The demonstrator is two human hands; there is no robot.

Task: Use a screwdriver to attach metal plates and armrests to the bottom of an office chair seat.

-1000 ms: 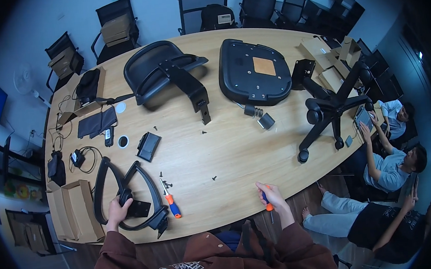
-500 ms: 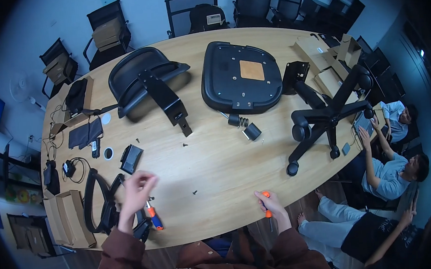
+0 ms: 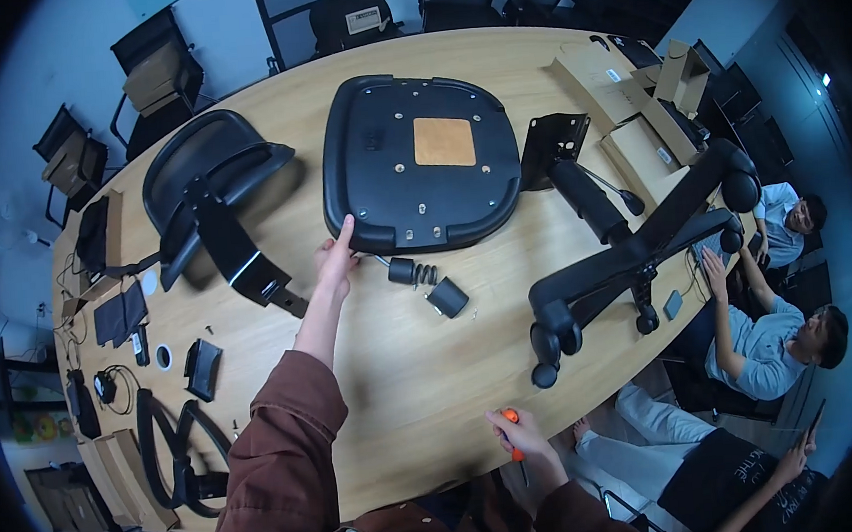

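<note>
A black chair seat (image 3: 381, 185) lies underside up on the table, with bolt holes and a tan square patch. My left hand (image 3: 334, 264) grips its near left corner, one digit lying on top of the rim; its other fingers are partly hidden. Just right of that hand, a black knob with a spring (image 3: 415, 272) and a black cylinder (image 3: 447, 298) lie by the seat's near edge. At the table's near edge my right hand (image 3: 529, 441) is closed round a screwdriver (image 3: 514, 434) with an orange handle, its shaft pointing down.
A chair backrest (image 3: 204, 173) with a bent bracket lies left of the seat. The wheeled base (image 3: 633, 261) with its gas lift stands on the right. Armrests (image 3: 184, 451), a black bracket (image 3: 203, 369) and cardboard boxes (image 3: 603, 86) lie around. People sit along the right side.
My left hand has reached forward and right from the near left table to the seat's corner. The view has shifted. My right hand still holds the screwdriver.
</note>
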